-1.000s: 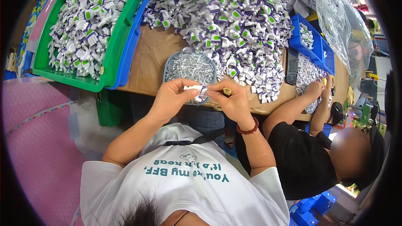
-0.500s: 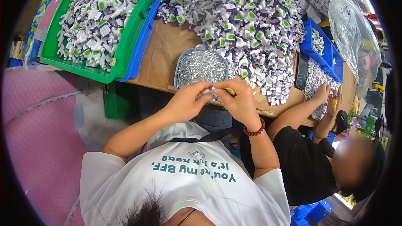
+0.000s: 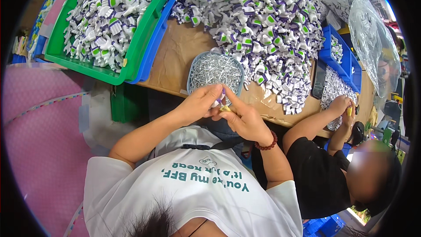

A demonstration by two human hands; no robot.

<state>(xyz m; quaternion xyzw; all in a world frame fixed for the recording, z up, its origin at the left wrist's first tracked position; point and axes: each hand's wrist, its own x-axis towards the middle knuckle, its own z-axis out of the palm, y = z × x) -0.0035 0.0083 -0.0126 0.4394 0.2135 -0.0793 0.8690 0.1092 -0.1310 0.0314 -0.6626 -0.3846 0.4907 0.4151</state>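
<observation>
White-and-purple figurine (image 3: 216, 103), pinched in left hand (image 3: 198, 104), is best held steady against right hand (image 3: 246, 122) (hold unclear) at four o'clock.

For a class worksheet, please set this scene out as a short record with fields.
Left hand: pinching a small white-and-purple piece
Right hand: fingers at that piece; something yellow by the fingertips
Just beyond the hands: tub of thin metal pins
Left side: green bin of toy parts
Table: large heap of similar parts
Right side: co-worker, black top
</observation>
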